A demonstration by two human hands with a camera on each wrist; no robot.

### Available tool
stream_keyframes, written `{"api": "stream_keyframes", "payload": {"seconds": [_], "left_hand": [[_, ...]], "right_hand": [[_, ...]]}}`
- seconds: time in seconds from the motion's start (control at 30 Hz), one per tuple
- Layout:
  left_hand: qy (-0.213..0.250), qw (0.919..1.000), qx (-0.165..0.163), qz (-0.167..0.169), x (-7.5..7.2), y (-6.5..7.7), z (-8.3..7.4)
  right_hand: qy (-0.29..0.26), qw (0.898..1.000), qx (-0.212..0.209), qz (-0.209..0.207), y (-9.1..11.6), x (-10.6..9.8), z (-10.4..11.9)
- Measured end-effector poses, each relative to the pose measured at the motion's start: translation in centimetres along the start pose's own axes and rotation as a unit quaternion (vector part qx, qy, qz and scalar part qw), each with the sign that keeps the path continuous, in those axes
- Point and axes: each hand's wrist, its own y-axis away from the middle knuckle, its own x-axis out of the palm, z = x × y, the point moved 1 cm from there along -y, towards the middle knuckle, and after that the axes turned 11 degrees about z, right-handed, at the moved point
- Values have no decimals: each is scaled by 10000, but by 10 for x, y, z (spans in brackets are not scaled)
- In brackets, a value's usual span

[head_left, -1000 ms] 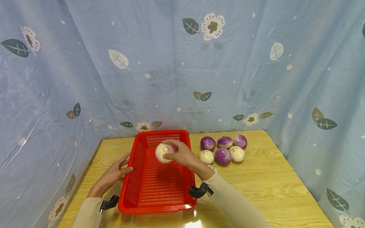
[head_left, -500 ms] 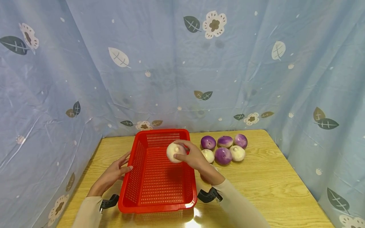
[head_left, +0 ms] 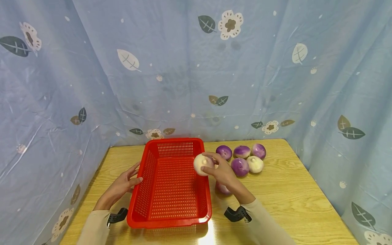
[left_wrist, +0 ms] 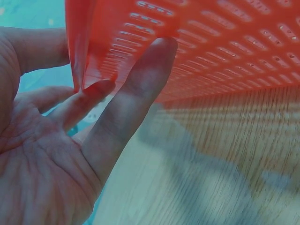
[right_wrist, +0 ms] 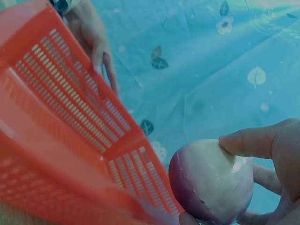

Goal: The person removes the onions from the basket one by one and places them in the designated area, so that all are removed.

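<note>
My right hand (head_left: 222, 170) holds a purple-and-white turnip (head_left: 202, 164) over the right rim of a red plastic basket (head_left: 174, 224). In the right wrist view, the thumb and fingers grip the turnip (right_wrist: 211, 180), its white side facing up. My left hand (head_left: 122, 185) touches the basket's left side from outside, its fingers fairly straight. Seen from the left wrist, one finger (left_wrist: 133, 93) presses against the slotted wall (left_wrist: 220, 51). Right of the basket sit several more turnips, including a purple one (head_left: 240, 167) and a white one (head_left: 255, 164). Another turnip (head_left: 223, 188) is partly hidden by my right forearm.
The basket's slotted floor (head_left: 174, 190) is visible. A wooden table (head_left: 294, 190) carries everything. Blue patterned curtains (head_left: 171, 85) hang behind the table and along both sides.
My right hand has moved right with the turnip, from above the basket's middle to its right rim. The left hand has stayed at the basket's left side.
</note>
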Motion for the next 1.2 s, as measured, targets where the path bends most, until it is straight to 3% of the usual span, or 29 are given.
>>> {"api": "stream_keyframes", "payload": {"seconds": [0.43,0.8,1.2], "left_hand": [[6,10000,35,23,1,0,1],[-36,9999,59,78,0,-1,-3],[-39,10000,-66,-4,1,0,-4]], "right_hand": [[-122,9988,369,-305,11,-24,-42],[-437,9968,403,-531,27,-44,-72],[-345,9920,912,-805,48,-64,-91]]}}
